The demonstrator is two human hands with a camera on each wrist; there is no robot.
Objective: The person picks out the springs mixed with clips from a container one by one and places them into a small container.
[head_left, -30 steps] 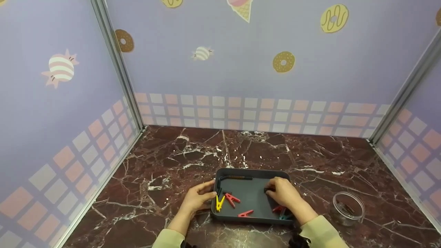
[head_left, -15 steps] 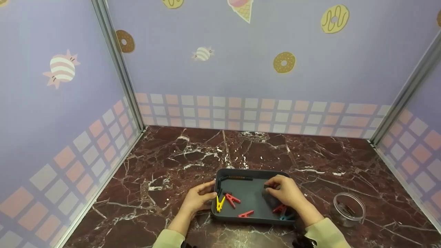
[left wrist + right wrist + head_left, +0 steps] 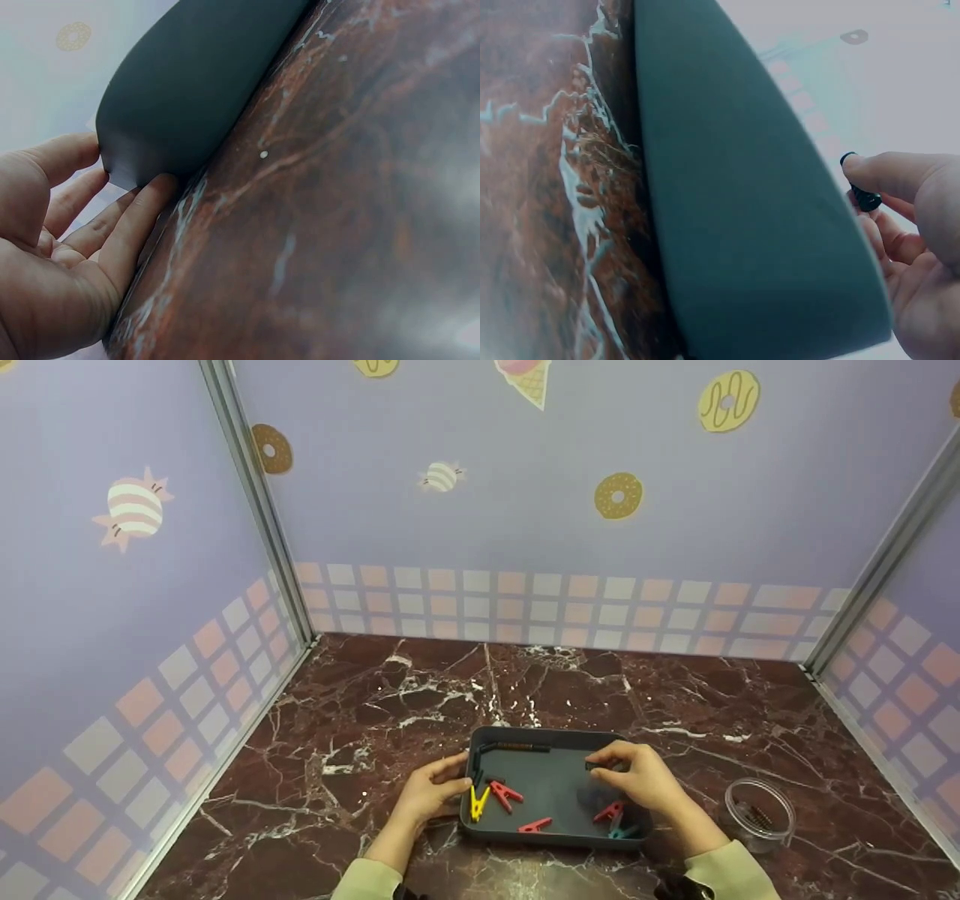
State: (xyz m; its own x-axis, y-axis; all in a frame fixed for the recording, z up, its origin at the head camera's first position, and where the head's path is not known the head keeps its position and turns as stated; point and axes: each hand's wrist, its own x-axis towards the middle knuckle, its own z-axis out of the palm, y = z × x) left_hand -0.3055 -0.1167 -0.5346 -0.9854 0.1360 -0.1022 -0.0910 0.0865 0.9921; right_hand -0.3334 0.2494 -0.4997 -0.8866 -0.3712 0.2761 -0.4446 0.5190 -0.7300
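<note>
My left hand (image 3: pixel 427 791) rests its fingertips on the outer left end of a dark grey tray (image 3: pixel 551 787). In the left wrist view the fingers (image 3: pixel 127 236) lie fairly straight against the tray wall (image 3: pixel 187 90). Over the tray's right part, my right hand (image 3: pixel 646 776) pinches a short black cylindrical piece (image 3: pixel 866 199) between thumb and fingers; its exact kind does not show. Inside the tray lie a yellow clip (image 3: pixel 478 804), red clips (image 3: pixel 535 825) and a teal clip (image 3: pixel 621 833). Black rods, one with a brownish middle (image 3: pixel 517 747), line the far left corner.
A clear round jar (image 3: pixel 759 814) with dark coiled bits inside stands right of the tray, near my right forearm. The dark red marble-patterned table (image 3: pixel 375 697) carries white specks behind the tray. Patterned lilac panels (image 3: pixel 525 525) close off the back and sides.
My right hand has risen and shifted slightly right with the black piece, uncovering the red and teal clips at the tray's right. The left hand stays in place.
</note>
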